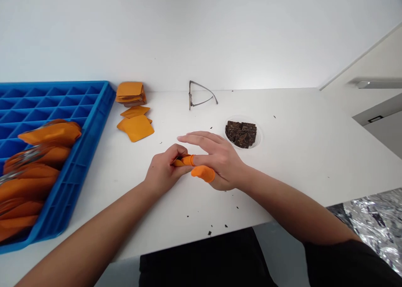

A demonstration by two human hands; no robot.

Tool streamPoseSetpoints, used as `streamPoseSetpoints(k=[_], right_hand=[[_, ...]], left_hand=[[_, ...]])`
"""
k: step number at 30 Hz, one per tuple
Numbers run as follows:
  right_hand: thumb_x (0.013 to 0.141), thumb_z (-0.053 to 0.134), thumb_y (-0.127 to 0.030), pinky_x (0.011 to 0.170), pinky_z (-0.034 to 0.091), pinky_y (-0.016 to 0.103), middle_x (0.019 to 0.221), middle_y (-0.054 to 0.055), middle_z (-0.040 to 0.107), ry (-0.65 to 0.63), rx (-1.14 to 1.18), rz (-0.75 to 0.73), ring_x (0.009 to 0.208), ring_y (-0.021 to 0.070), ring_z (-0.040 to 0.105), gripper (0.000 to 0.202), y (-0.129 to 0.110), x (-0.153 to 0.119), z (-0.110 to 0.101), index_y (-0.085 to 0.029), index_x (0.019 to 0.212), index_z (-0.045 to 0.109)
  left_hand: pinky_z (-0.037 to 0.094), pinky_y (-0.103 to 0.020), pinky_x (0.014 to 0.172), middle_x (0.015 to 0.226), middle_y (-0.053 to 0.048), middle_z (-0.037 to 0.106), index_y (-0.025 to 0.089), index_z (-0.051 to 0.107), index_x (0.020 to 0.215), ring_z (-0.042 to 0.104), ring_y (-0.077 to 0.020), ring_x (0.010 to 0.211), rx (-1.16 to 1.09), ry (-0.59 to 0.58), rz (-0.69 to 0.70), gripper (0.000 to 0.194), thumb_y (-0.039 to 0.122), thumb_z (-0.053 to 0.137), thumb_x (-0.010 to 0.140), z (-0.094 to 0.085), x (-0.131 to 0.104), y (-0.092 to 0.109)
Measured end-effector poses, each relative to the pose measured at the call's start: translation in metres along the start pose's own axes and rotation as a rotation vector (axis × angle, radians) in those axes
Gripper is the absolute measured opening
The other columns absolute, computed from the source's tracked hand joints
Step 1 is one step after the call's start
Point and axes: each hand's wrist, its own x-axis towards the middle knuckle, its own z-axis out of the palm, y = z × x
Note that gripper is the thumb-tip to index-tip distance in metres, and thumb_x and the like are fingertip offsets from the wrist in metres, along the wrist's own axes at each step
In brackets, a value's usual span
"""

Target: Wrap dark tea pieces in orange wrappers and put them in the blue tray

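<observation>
In the middle of the head view, my left hand is closed around a small orange paper packet, mostly hidden by its fingers. My right hand wears orange finger cots on thumb and index finger. Its capped index fingertip meets the packet's opening; whether it reaches inside is hard to see. The other right fingers stretch out above, and the thumb stands apart from the packet. To the right, dark brown pressed slabs, resembling compressed tea, sit in a round clear dish.
Orange packets lie loose at the back left, beside a stack of more packets. A blue compartment tray at left holds filled orange packets. Eyeglasses rest near the wall. Dark crumbs dot the white table.
</observation>
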Motion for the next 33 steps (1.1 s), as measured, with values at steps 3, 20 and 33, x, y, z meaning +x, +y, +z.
streamPoseSetpoints(k=[3, 20, 33], right_hand=[[0.107, 0.033, -0.048, 0.104, 0.055, 0.045, 0.141, 0.01, 0.065, 0.026, -0.01, 0.004, 0.134, 0.0237, 0.059, 0.051, 0.001, -0.003, 0.003, -0.023, 0.088, 0.073], [0.103, 0.042, -0.054, 0.113, 0.049, 0.05, 0.158, 0.016, 0.049, -0.094, -0.069, 0.046, 0.149, 0.0297, 0.043, 0.044, -0.012, -0.008, 0.016, -0.02, 0.092, 0.068], [0.105, 0.038, -0.055, 0.12, 0.038, 0.062, 0.17, 0.015, 0.026, -0.401, -0.044, 0.249, 0.159, 0.0382, 0.023, 0.052, -0.014, -0.002, 0.016, -0.017, 0.1, 0.074]], left_hand=[[0.043, -0.021, 0.052, 0.062, 0.005, 0.059, 0.023, 0.049, 0.078, 0.045, -0.0087, 0.051, 0.002, 0.052, 0.034, 0.032, 0.047, 0.071, 0.078, 0.0, -0.001, -0.001], [0.048, -0.022, 0.058, 0.073, 0.005, 0.069, 0.024, 0.05, 0.085, 0.058, -0.0107, 0.059, 0.055, 0.109, 0.056, 0.024, 0.037, 0.068, 0.075, -0.001, -0.003, 0.001], [0.038, -0.021, 0.054, 0.069, 0.007, 0.058, 0.024, 0.048, 0.088, 0.045, -0.0095, 0.056, 0.103, 0.026, 0.102, 0.019, 0.025, 0.056, 0.07, -0.002, 0.0, -0.003]])
